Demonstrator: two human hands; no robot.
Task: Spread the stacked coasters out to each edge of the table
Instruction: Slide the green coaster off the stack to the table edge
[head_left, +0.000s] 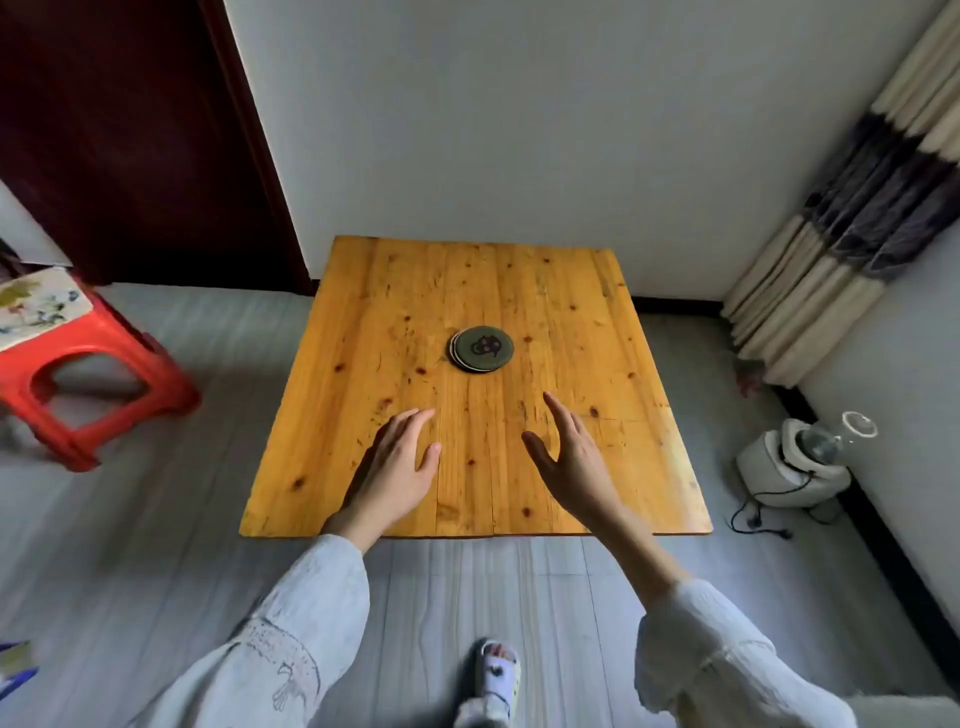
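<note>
A small stack of round dark green coasters (482, 348) with a dark pattern on top lies near the middle of the square wooden table (597, 322). Paler coaster edges peek out on the stack's left side. My left hand (396, 467) hovers over the near part of the table, fingers apart and pointing toward the stack, holding nothing. My right hand (569, 457) is beside it on the right, also spread and empty. Both hands are a short way in front of the coasters and do not touch them.
A red plastic stool (98, 358) with a floral cushion stands on the floor at the left. A white appliance with a cord (795, 462) sits on the floor at the right, below a striped curtain (852, 234). The wall runs behind the table.
</note>
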